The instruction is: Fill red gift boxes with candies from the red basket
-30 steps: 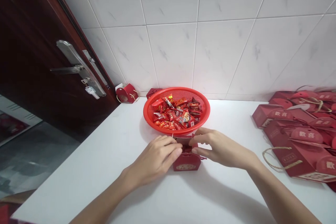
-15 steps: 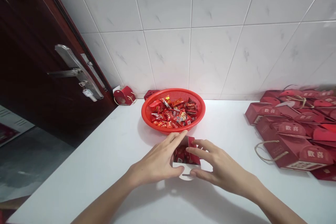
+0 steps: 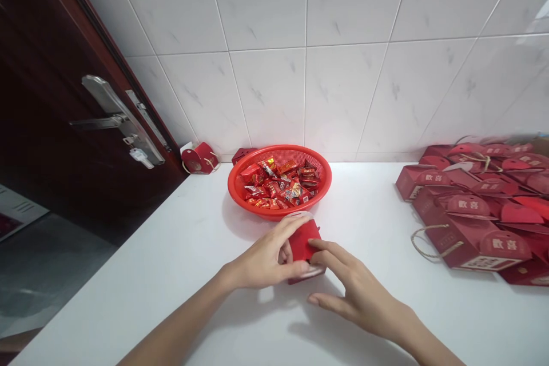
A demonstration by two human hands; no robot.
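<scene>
A small red box point(image 3: 303, 241) stands on the white table in front of the basket, its red flap folded over the top and the sweets inside hidden. My left hand point(image 3: 268, 257) holds the box at its left side, thumb along the near edge and fingers reaching to the far edge. On the right, my right hand point(image 3: 347, 280) has its fingers apart, the fingertips touching the near right part of the box and the thumb off it. Just behind, a red plastic basket point(image 3: 325, 183) holds several wrapped sweets point(image 3: 281, 186).
Several red boxes with rope handles point(image 3: 463, 206) are piled at the right. Two small boxes point(image 3: 199, 158) point(image 3: 242, 154) stand by the tiled wall point(image 3: 266, 91). A dark door point(image 3: 55, 91) with a metal handle point(image 3: 115, 120) is at the left.
The box was open with sweets showing; its flap now lies over the top. My right thumb has come away from the near side of the box. The view has shifted slightly.
</scene>
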